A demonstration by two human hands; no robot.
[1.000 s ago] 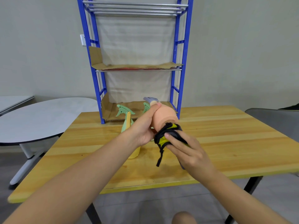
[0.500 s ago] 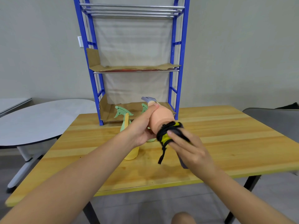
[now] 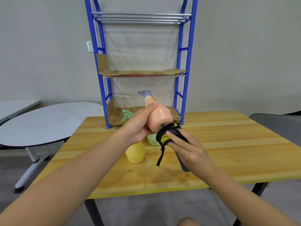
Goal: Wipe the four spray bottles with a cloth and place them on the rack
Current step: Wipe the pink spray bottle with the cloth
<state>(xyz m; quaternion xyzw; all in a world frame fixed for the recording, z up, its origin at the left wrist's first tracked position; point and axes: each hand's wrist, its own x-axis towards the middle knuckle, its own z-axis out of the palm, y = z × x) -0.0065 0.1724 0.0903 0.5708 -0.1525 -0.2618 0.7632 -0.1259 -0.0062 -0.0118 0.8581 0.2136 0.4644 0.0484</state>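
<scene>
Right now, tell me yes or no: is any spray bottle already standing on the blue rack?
No: the blue rack shows only cardboard liners, the peach bottle is gripped by the left hand, and the yellow bottle stands on the table.

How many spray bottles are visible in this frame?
3 clearly: the peach bottle held in the left hand, the yellow bottle and green bottle on the table. A fourth may be hidden behind the hands.

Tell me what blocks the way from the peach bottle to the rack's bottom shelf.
Nothing visible does. The left hand holds the peach bottle just in front of the rack; its cardboard-lined bottom shelf looks free behind the bottle.
</scene>
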